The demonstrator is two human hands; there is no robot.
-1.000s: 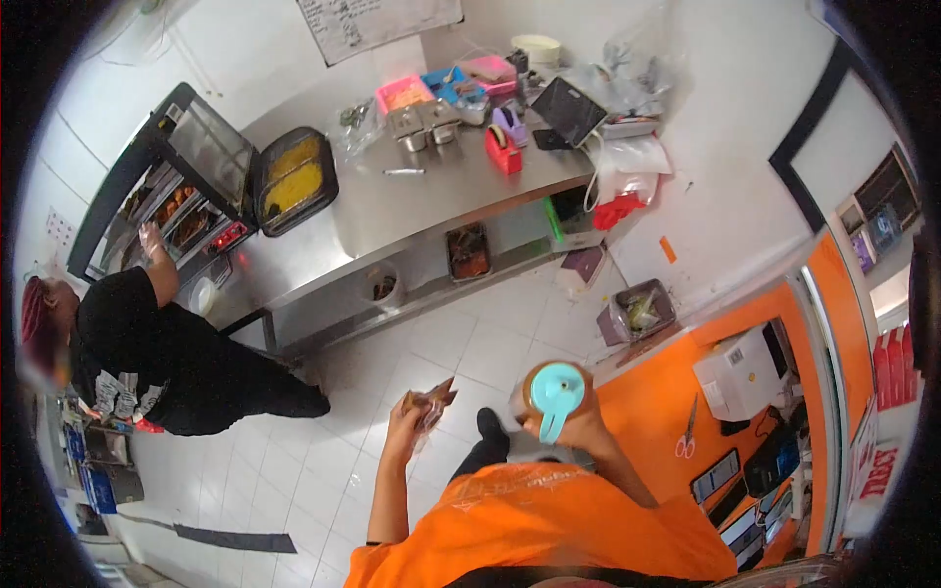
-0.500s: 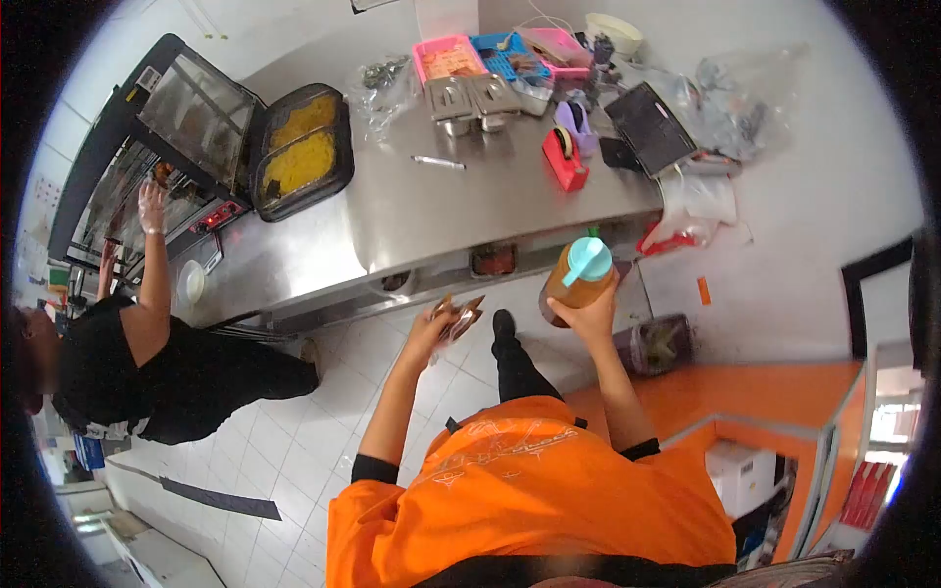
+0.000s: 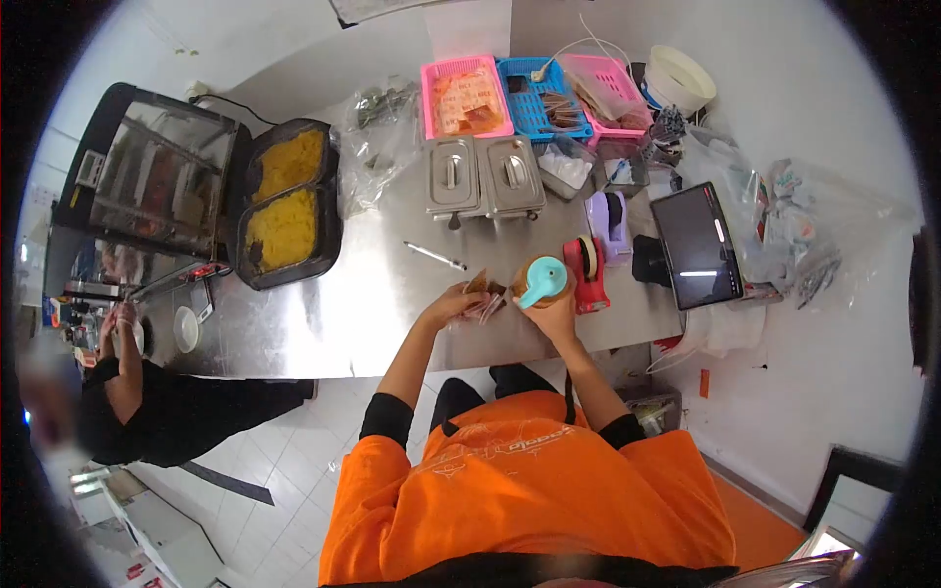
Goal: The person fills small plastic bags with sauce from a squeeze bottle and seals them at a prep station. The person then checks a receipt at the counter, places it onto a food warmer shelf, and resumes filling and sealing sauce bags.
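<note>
Bare steel tabletop (image 3: 338,328) left a hand room between the front edge and a black two-section tray (image 3: 330,220). A slim white pen (image 3: 436,256), lidded steel containers (image 3: 452,196) and a red tape dispenser (image 3: 593,296) obstructed routes farther right.

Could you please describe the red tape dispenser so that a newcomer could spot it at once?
On the metal counter, find the dark-screened tablet. Just to its left, beside the right hand and the turquoise-lidded bottle, sits the dispenser. It is red and nearer the counter's front edge, while its neighbouring dispenser is purple.
</note>
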